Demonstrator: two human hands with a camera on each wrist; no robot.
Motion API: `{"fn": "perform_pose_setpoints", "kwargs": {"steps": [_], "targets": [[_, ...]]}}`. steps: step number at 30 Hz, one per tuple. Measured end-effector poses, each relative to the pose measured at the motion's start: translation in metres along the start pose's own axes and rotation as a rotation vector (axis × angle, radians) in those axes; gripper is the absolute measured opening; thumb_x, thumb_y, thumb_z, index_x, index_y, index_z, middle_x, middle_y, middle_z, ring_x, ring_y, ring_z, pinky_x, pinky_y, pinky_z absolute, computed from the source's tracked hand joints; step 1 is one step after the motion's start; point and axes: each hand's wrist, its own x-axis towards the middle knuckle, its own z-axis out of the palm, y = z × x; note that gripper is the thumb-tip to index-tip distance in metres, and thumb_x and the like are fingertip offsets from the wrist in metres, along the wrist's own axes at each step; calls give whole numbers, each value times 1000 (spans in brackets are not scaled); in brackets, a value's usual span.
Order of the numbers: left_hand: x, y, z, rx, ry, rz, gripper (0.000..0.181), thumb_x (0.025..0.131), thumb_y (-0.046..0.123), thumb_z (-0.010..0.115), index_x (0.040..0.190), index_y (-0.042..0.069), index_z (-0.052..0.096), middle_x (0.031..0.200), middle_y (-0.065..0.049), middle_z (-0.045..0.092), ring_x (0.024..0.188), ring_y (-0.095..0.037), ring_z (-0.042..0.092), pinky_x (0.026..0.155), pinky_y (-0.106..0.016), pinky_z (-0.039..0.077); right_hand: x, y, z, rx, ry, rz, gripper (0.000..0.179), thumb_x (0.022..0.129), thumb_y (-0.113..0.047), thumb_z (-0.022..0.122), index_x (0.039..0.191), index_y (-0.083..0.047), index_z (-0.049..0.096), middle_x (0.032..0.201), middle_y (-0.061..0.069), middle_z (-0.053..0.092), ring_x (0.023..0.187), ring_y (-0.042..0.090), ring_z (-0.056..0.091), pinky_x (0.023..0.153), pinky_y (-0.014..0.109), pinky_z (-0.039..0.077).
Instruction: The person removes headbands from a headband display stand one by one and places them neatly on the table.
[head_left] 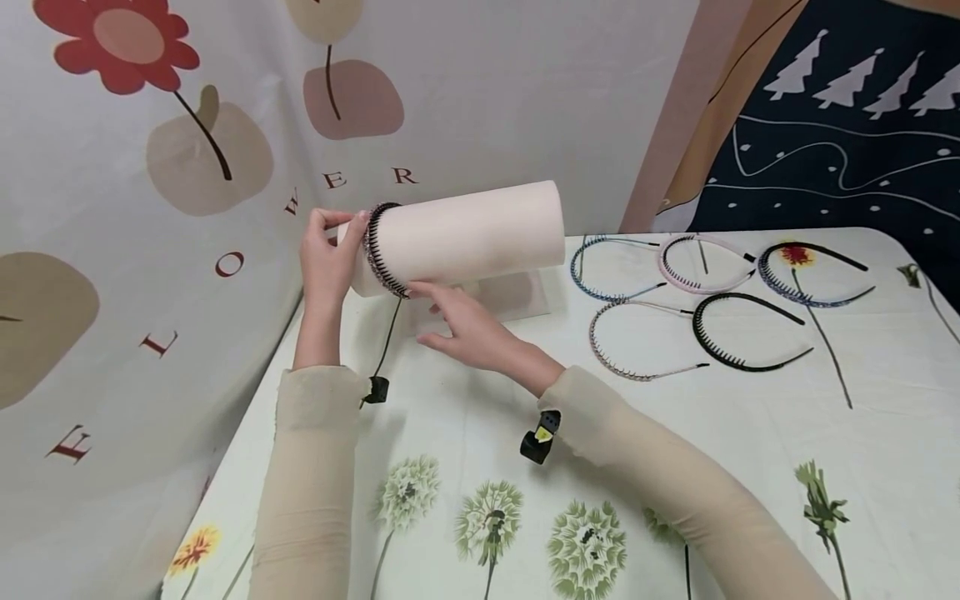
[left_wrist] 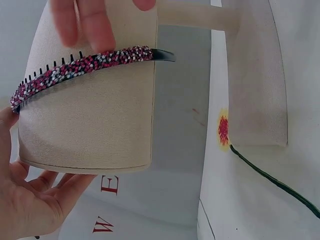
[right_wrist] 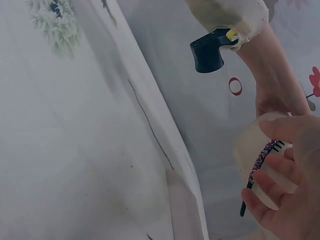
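Note:
A dark headband (head_left: 381,250) with comb teeth and pink and white stones (left_wrist: 85,67) arches over the left part of a cream cylindrical headband stand (head_left: 480,229). At the stand's left end, my left hand (head_left: 330,254) grips the edge, its thumb against the headband and its fingers bent behind the end; the left wrist view also shows this hand (left_wrist: 37,202). My right hand (head_left: 472,325) reaches in from the front, fingertips touching the headband's near lower end. In the right wrist view, the right hand's fingers (right_wrist: 272,190) are spread and loosely bent beside the headband (right_wrist: 260,162).
To the right lie several toothed headbands: a blue one (head_left: 600,293), a pink one (head_left: 693,287), a blue-purple one (head_left: 783,287), a pale beaded one (head_left: 611,362) and a black one (head_left: 716,354). The stand's flat base (left_wrist: 257,85) rests on the flower-print tablecloth (head_left: 465,425). A printed curtain (head_left: 225,333) hangs behind.

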Motion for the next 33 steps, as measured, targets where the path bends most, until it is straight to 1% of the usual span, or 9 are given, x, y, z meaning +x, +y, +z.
{"fn": "perform_pose_setpoints", "kwargs": {"steps": [4,8,11,12,15,18,21,27,33], "targets": [[0,0,0,-1,1,-2,40,92,52,62,111,17,58,113,8,56,97,-9,59,80,-31,52,4,-3,2,-13,18,-25,68,94,-20,69,153,-9,37,140,8,53,113,22,57,101,32,46],[0,0,0,-12,-1,-5,38,92,51,63,110,18,58,114,7,57,94,-7,58,77,-29,51,6,-6,3,-32,35,-22,61,94,-18,69,149,-6,42,125,6,60,114,22,52,104,36,42],[0,1,0,-21,-8,-11,36,91,52,64,108,20,58,117,4,57,91,-6,56,75,-28,50,7,-8,3,-32,71,-13,52,94,-12,68,142,-4,49,114,7,62,114,23,49,103,38,40],[-1,1,0,-22,-11,-11,36,91,52,64,108,21,58,118,4,57,91,-6,56,75,-28,50,7,-9,3,-32,84,-9,49,94,-11,67,139,-4,51,114,8,62,113,23,49,102,38,41],[-1,2,0,-29,-20,-12,35,91,52,65,107,22,59,119,3,57,90,-7,55,75,-28,50,6,-10,2,-28,117,-2,42,94,-8,65,135,-4,55,125,10,58,119,25,48,103,38,42],[-2,3,-1,-28,-24,-16,35,91,52,64,107,22,58,119,3,56,90,-8,55,75,-28,50,4,-10,2,-22,113,1,42,95,-9,63,136,-5,54,137,10,56,130,25,47,111,37,40],[-3,2,-1,-24,-23,-23,36,91,52,64,108,21,58,120,3,56,92,-8,55,75,-29,50,2,-10,0,12,104,14,45,95,-7,62,139,-5,52,141,9,57,134,23,49,114,35,40],[-3,1,-3,-18,-13,-22,37,91,53,64,108,21,58,120,1,56,94,-8,55,76,-29,51,1,-7,-2,58,139,18,45,94,-4,63,138,-5,53,136,8,63,129,21,57,110,31,45],[-3,0,-2,-26,-1,-11,38,90,54,64,108,21,58,118,3,56,97,-7,56,79,-30,51,1,-6,-6,69,244,12,32,95,-5,64,127,-6,61,122,7,70,117,18,65,103,29,50]]}}
